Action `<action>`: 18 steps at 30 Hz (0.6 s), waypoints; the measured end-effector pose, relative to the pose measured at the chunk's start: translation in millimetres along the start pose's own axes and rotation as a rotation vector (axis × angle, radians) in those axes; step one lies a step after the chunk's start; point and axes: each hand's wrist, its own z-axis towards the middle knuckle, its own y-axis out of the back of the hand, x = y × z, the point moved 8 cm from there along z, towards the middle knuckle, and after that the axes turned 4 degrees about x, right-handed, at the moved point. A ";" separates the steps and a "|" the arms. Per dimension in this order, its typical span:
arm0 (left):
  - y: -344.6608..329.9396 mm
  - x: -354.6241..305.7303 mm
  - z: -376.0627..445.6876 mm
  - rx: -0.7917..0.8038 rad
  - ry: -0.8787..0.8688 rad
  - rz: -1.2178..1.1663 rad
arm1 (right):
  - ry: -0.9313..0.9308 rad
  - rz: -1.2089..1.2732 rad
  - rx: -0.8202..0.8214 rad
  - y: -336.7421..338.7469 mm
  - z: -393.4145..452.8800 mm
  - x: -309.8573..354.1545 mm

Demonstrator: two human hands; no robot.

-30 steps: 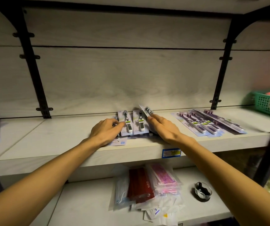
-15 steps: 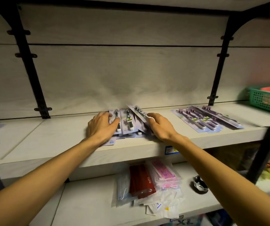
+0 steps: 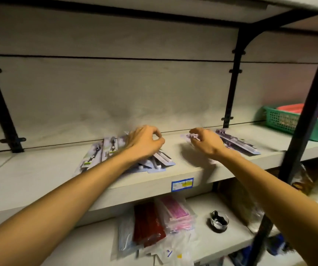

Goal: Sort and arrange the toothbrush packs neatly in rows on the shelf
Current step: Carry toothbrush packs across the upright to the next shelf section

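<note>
Shop, bracketed display shelf point(image 3: 192, 169) with price label point(image 3: 182, 184), carded toothbrush packs point(image 3: 104, 150), bagged goods point(image 3: 154, 223) below

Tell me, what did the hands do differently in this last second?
The right hand left the grey toothbrush packs and moved right to the purple packs, apparently pinching one's near end. The left hand lifted, fingers curling, over the grey pile. The green basket stayed put.

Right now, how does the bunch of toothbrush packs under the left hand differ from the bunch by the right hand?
The left bunch shows black-handled brushes on pale cards; the right bunch looks purple. The left bunch's near packs lie jumbled over each other; the right bunch fans out slantwise. The left hand hovers curled over its bunch; the right hand is at the end of its bunch, though any grip is hidden. Both lie flat on the same shelf.
</note>
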 end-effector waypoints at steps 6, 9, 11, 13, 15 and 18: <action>-50.1 -48.1 61.7 0.102 -0.013 0.096 | -0.060 -0.143 0.150 18.7 38.4 -77.2; -75.4 -64.8 93.9 0.145 0.006 0.132 | -0.075 -0.066 0.115 33.2 53.7 -115.2; -97.5 -73.7 109.6 0.188 0.013 0.160 | -0.047 -0.056 0.044 39.8 59.2 -136.1; -121.6 -80.4 121.5 0.238 0.026 0.214 | -0.014 -0.027 -0.052 45.5 63.6 -153.6; -146.0 -83.8 130.5 0.295 0.067 0.232 | -0.003 0.040 -0.048 41.3 69.5 -168.8; -171.7 -90.0 143.4 0.307 0.125 0.189 | -0.008 0.195 0.069 22.7 82.1 -185.8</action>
